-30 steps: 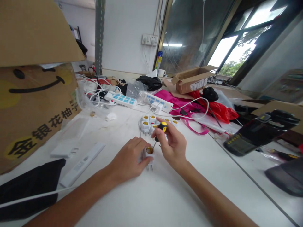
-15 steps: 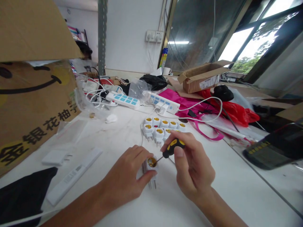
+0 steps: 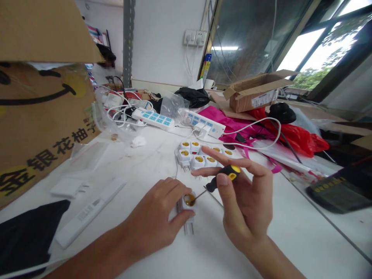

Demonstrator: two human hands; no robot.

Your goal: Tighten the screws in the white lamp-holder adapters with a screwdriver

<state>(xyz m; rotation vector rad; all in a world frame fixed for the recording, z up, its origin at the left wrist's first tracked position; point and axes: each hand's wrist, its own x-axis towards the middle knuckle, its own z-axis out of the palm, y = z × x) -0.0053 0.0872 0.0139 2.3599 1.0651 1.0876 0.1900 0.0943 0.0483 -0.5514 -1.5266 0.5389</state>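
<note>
My left hand (image 3: 162, 211) is closed around a white plug-in lamp socket (image 3: 188, 211), its gold threaded mouth facing up and its two prongs pointing toward me. In my right hand (image 3: 247, 201) is a small black-and-yellow screwdriver (image 3: 222, 178), held at the handle by the thumb and bent fingers, while two fingers stretch out past it. The thin shaft slants down to the left and its tip is inside the socket's mouth. Just beyond both hands, several similar white lamp sockets (image 3: 199, 161) stand in rows, partly hidden by my right fingers.
Two white power strips (image 3: 155, 118) with cables lie farther back. A large cardboard box (image 3: 43, 128) stands at left, near a white adapter (image 3: 65, 188) and a long white strip (image 3: 90, 213). Red plastic bags (image 3: 302, 137) and a dark device (image 3: 340, 190) are at right. A person sits far back.
My right hand's fingers have opened outward and shifted on the screwdriver handle, which has turned. The left hand keeps hold of the socket. The view has shifted slightly.
</note>
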